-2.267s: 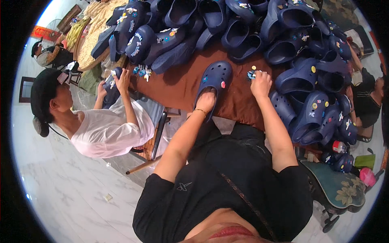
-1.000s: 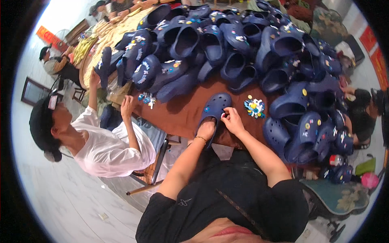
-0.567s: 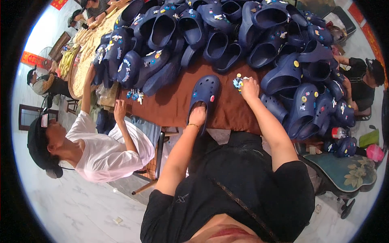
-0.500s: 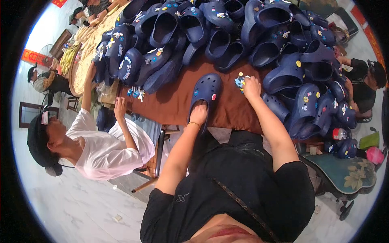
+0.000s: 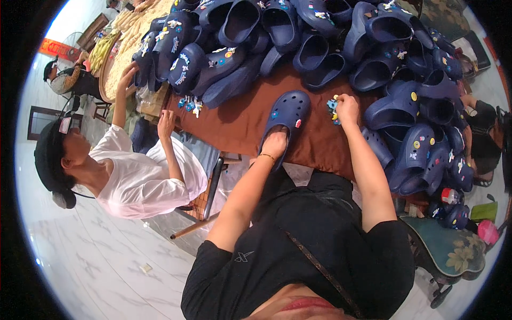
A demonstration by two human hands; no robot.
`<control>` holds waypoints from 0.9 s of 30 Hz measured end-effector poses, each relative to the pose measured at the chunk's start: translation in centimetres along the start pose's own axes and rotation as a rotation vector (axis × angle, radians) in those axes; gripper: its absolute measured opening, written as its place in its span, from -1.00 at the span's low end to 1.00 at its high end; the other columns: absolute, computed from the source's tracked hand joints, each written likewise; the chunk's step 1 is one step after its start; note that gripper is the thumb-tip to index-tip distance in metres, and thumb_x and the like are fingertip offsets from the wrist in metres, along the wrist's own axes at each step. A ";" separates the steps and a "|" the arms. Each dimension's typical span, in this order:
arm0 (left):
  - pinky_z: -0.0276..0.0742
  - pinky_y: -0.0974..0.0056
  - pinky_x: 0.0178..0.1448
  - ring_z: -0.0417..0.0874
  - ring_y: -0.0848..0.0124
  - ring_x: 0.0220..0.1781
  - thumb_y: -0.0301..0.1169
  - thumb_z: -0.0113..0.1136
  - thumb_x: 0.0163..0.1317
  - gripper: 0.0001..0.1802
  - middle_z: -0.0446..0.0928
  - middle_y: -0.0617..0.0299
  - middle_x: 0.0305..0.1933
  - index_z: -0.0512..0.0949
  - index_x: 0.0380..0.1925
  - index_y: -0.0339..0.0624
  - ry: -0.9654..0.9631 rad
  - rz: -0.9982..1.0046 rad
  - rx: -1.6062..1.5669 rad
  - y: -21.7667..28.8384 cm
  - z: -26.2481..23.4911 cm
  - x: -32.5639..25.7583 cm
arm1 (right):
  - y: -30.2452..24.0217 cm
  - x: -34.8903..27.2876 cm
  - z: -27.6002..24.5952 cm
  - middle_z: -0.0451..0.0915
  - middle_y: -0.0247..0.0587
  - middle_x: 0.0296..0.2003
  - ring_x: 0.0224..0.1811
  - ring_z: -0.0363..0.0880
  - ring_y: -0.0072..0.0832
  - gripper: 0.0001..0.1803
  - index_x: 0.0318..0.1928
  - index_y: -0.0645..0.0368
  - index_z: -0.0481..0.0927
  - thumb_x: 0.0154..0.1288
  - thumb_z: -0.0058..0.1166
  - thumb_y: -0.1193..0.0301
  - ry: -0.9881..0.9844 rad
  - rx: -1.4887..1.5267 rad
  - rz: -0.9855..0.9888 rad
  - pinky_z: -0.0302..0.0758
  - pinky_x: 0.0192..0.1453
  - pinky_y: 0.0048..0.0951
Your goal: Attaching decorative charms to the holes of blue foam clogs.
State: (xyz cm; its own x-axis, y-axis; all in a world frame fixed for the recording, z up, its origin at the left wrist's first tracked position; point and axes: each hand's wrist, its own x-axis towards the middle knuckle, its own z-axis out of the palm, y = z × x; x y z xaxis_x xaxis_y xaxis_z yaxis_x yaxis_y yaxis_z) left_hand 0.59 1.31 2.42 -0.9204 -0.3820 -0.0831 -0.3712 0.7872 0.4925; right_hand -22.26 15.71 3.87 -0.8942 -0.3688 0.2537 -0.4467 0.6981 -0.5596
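Observation:
A navy foam clog point(image 5: 298, 102) rests on the brown cloth in front of me, its toe pointing away. My left hand point(image 5: 274, 145) is pushed into its opening and holds it from inside; the fingers are hidden under the upper. Two charms, a blue one and a red-and-white one, sit in the clog's holes. To its right, my right hand point(image 5: 348, 110) has its fingers pinched together at a small cluster of colourful shoe charms point(image 5: 332, 108). The exact charm between the fingertips is partly hidden.
Navy clogs point(image 5: 320, 58) are heaped along the table's back and right side, many with charms. More loose charms point(image 5: 189, 105) lie at the left of the brown cloth point(image 5: 234, 125). A co-worker in white point(image 5: 144, 178) sits at left, one hand by the clogs. A padded stool point(image 5: 450, 248) stands right.
The whole view has shifted, so the table and clogs appear farther right. My left hand stays in the clog, and my right hand remains at the charm cluster.

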 end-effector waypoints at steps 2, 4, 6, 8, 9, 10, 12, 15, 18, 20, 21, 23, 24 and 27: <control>0.43 -0.02 -0.14 0.53 -0.04 -0.26 -0.38 -0.21 0.12 -0.73 0.52 -0.12 -0.36 0.48 -0.50 -0.28 0.014 0.008 0.012 -0.7 0.3 -0.1 | -1.2 0.3 0.1 0.52 -0.02 -0.38 -0.27 0.49 -0.11 -0.88 -0.44 0.15 0.58 0.02 -0.05 0.50 0.033 0.117 -0.008 0.42 -0.16 -0.20; 0.43 -0.02 -0.15 0.53 -0.05 -0.26 -0.38 -0.21 0.12 -0.73 0.52 -0.12 -0.36 0.48 -0.50 -0.28 0.021 0.005 0.022 -1.0 0.6 -0.1 | -2.4 0.4 0.4 0.52 -0.02 -0.39 -0.26 0.49 -0.12 -0.88 -0.44 0.16 0.57 0.02 -0.06 0.51 0.146 0.333 -0.135 0.42 -0.15 -0.22; 0.43 -0.02 -0.15 0.54 -0.05 -0.26 -0.39 -0.21 0.12 -0.73 0.52 -0.13 -0.36 0.49 -0.50 -0.29 0.024 0.008 0.032 -1.0 0.8 -0.1 | -3.1 0.4 0.8 0.52 -0.03 -0.39 -0.26 0.49 -0.13 -0.88 -0.45 0.16 0.57 0.02 -0.05 0.51 0.104 0.293 -0.121 0.42 -0.15 -0.22; 0.43 -0.04 -0.16 0.53 -0.06 -0.27 -0.40 -0.22 0.12 -0.73 0.52 -0.14 -0.35 0.49 -0.49 -0.30 0.002 -0.001 0.036 -0.6 0.3 0.0 | -3.3 0.3 1.1 0.52 -0.05 -0.40 -0.28 0.49 -0.12 -0.90 -0.43 0.14 0.56 0.01 -0.03 0.51 -0.029 0.167 -0.050 0.42 -0.15 -0.20; 0.43 -0.04 -0.16 0.53 -0.06 -0.27 -0.40 -0.22 0.12 -0.73 0.52 -0.14 -0.35 0.49 -0.49 -0.30 0.001 -0.003 0.036 -0.7 0.4 0.0 | -3.4 0.2 1.1 0.52 -0.05 -0.40 -0.28 0.49 -0.12 -0.90 -0.43 0.14 0.56 0.01 -0.03 0.51 -0.030 0.167 -0.050 0.42 -0.15 -0.20; 0.42 -0.05 -0.18 0.53 -0.08 -0.31 -0.40 -0.19 0.12 -0.76 0.52 -0.15 -0.39 0.46 -0.40 -0.29 0.063 0.059 0.022 -0.8 0.4 0.0 | -3.4 0.1 1.2 0.52 -0.06 -0.40 -0.29 0.50 -0.12 -0.91 -0.42 0.15 0.55 0.02 -0.01 0.51 -0.016 0.146 -0.037 0.42 -0.17 -0.21; 0.42 -0.07 -0.21 0.53 -0.09 -0.35 -0.40 -0.17 0.11 -0.76 0.51 -0.16 -0.43 0.43 -0.31 -0.28 0.130 0.117 0.009 -0.8 0.4 0.0 | -3.7 0.3 1.5 0.53 -0.06 -0.41 -0.30 0.50 -0.12 -0.91 -0.41 0.15 0.55 0.03 0.00 0.50 -0.002 0.126 -0.028 0.43 -0.18 -0.21; 0.42 -0.04 -0.14 0.53 -0.07 -0.25 -0.40 -0.23 0.13 -0.72 0.52 -0.16 -0.33 0.49 -0.47 -0.30 0.005 0.028 0.004 -0.2 0.0 -0.2 | -5.5 0.4 1.9 0.53 -0.07 -0.42 -0.30 0.51 -0.13 -0.93 -0.41 0.18 0.53 0.04 0.02 0.50 0.004 0.355 -0.135 0.43 -0.20 -0.23; 0.42 -0.04 -0.13 0.53 -0.06 -0.24 -0.39 -0.24 0.14 -0.71 0.51 -0.18 -0.32 0.50 -0.45 -0.31 0.055 0.042 -0.023 -0.5 0.2 -0.2 | -9.0 0.2 2.8 0.52 -0.07 -0.42 -0.31 0.51 -0.14 -0.94 -0.41 0.22 0.50 0.05 0.02 0.52 -0.022 0.517 -0.321 0.44 -0.22 -0.26; 0.41 -0.04 -0.12 0.53 -0.07 -0.24 -0.37 -0.25 0.15 -0.69 0.51 -0.19 -0.32 0.50 -0.42 -0.31 0.015 0.001 -0.028 -0.1 0.0 0.0 | -9.9 -0.1 3.9 0.51 -0.12 -0.44 -0.31 0.49 -0.16 -0.95 -0.43 0.19 0.48 0.04 0.03 0.52 -0.028 0.492 -0.451 0.42 -0.22 -0.26; 0.41 -0.04 -0.12 0.53 -0.07 -0.24 -0.37 -0.25 0.15 -0.69 0.51 -0.19 -0.32 0.50 -0.42 -0.31 0.015 0.003 -0.028 0.2 0.0 0.1 | -9.7 -0.2 4.0 0.51 -0.12 -0.44 -0.31 0.49 -0.16 -0.95 -0.43 0.19 0.48 0.04 0.03 0.52 -0.026 0.491 -0.451 0.42 -0.22 -0.26; 0.41 -0.04 -0.12 0.52 -0.07 -0.23 -0.34 -0.24 0.17 -0.68 0.51 -0.19 -0.31 0.50 -0.39 -0.31 0.011 -0.023 -0.080 0.1 -0.1 0.0 | -9.5 -0.6 4.3 0.52 -0.16 -0.45 -0.32 0.48 -0.22 -0.95 -0.45 0.19 0.50 0.02 0.07 0.50 -0.039 0.258 -0.629 0.42 -0.20 -0.32; 0.41 -0.04 -0.12 0.52 -0.07 -0.23 -0.34 -0.24 0.17 -0.68 0.51 -0.19 -0.31 0.50 -0.39 -0.31 0.011 -0.027 -0.081 0.0 -0.1 -0.1 | -9.1 -0.9 4.2 0.52 -0.21 -0.46 -0.30 0.46 -0.25 -0.95 -0.47 0.17 0.50 -0.01 0.09 0.51 -0.032 0.275 -0.638 0.40 -0.18 -0.31; 0.42 -0.04 -0.13 0.53 -0.08 -0.24 -0.32 -0.23 0.18 -0.67 0.51 -0.20 -0.33 0.49 -0.37 -0.31 0.020 -0.022 -0.061 -0.4 0.4 -0.1 | -8.7 -1.0 3.8 0.50 -0.23 -0.47 -0.29 0.45 -0.24 -0.95 -0.48 0.13 0.49 -0.02 0.08 0.50 -0.060 0.302 -0.704 0.38 -0.19 -0.28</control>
State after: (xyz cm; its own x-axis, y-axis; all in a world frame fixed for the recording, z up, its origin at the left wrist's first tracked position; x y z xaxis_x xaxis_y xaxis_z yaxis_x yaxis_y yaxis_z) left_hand 0.84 1.22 1.90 -0.9092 -0.4092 -0.0772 -0.3826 0.7476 0.5429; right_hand -17.33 7.67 5.51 -0.3953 -0.7028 0.5915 -0.8749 0.0919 -0.4755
